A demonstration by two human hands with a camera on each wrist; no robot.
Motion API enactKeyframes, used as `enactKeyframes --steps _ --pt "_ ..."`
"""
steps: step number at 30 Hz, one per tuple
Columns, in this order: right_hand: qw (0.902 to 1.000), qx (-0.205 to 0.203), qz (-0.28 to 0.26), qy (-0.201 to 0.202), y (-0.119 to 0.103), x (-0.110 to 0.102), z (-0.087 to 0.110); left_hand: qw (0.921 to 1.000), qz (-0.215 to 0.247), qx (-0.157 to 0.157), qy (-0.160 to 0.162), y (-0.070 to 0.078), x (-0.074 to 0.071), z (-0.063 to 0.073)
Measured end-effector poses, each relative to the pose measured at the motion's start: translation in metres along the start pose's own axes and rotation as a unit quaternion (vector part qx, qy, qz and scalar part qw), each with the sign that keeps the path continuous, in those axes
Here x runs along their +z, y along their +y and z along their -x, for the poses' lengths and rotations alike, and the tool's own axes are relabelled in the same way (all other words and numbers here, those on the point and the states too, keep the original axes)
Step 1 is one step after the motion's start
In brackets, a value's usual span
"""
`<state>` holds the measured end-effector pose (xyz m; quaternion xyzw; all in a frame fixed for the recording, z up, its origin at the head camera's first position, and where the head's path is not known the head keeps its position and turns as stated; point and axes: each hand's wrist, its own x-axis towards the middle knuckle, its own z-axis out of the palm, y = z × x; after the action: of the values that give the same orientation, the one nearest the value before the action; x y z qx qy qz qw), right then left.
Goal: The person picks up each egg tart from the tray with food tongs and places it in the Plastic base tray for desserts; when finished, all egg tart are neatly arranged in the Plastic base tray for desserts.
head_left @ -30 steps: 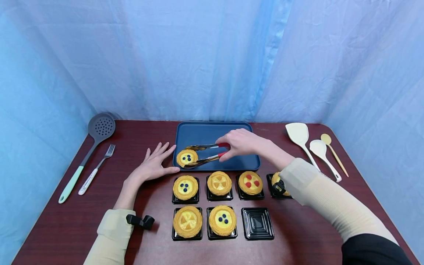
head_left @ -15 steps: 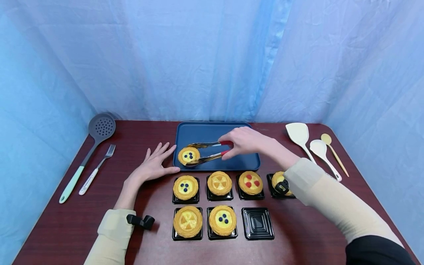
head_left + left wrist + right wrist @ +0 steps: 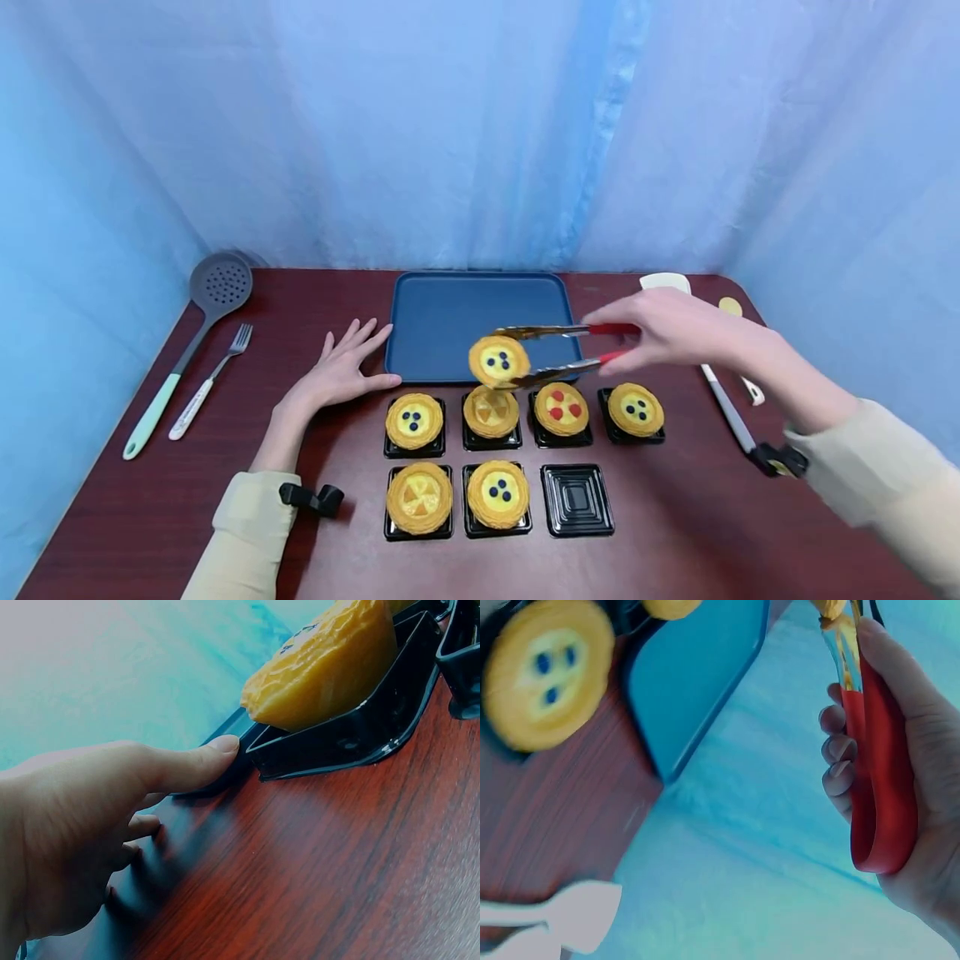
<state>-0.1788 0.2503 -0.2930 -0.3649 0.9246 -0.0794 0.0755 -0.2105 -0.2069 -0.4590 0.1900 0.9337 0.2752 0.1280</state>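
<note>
My right hand [image 3: 660, 329] grips red-handled tongs [image 3: 885, 780], its fingers wrapped round the handles in the right wrist view. Between the tongs' metal tips a blueberry-topped egg tart [image 3: 498, 362] hangs in the air, over the front edge of the blue tray [image 3: 480, 292]. My left hand [image 3: 337, 371] lies at the tray's left edge with fingers spread; in the left wrist view its thumb [image 3: 214, 750] touches the tray's corner. Beside that thumb stands a black square holder with a blueberry tart [image 3: 322, 671] in it.
Several tarts sit in black holders in two rows before the tray. The front row's right holder [image 3: 577, 500] bears no tart. A skimmer [image 3: 221, 283] and a fork [image 3: 212, 379] lie at left. White utensils, such as a spatula [image 3: 665, 282], lie at right, partly behind my arm.
The tongs have lifted the blueberry tart off the tray's left part and carried it right and toward me. My left hand stays in place. The head view has shifted slightly.
</note>
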Motion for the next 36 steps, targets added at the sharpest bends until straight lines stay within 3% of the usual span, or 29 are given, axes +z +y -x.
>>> enactKeyframes --steps 7,14,22,36 --pt "0.9988 -0.031 0.013 0.035 -0.007 0.007 0.067 1.0 -0.007 0.0 -0.002 -0.002 -0.003 -0.001" --pt "0.9993 -0.032 -0.002 0.016 -0.008 0.029 0.103 1.0 -0.001 -0.001 -0.005 0.0 -0.003 -0.001" --pt "0.9994 -0.025 -0.02 -0.013 0.0 0.049 0.118 1.0 -0.002 -0.003 -0.007 0.001 -0.006 -0.001" --pt "0.9981 0.008 -0.027 -0.055 0.002 0.062 0.118 0.9999 -0.006 -0.007 -0.01 -0.001 -0.005 -0.002"
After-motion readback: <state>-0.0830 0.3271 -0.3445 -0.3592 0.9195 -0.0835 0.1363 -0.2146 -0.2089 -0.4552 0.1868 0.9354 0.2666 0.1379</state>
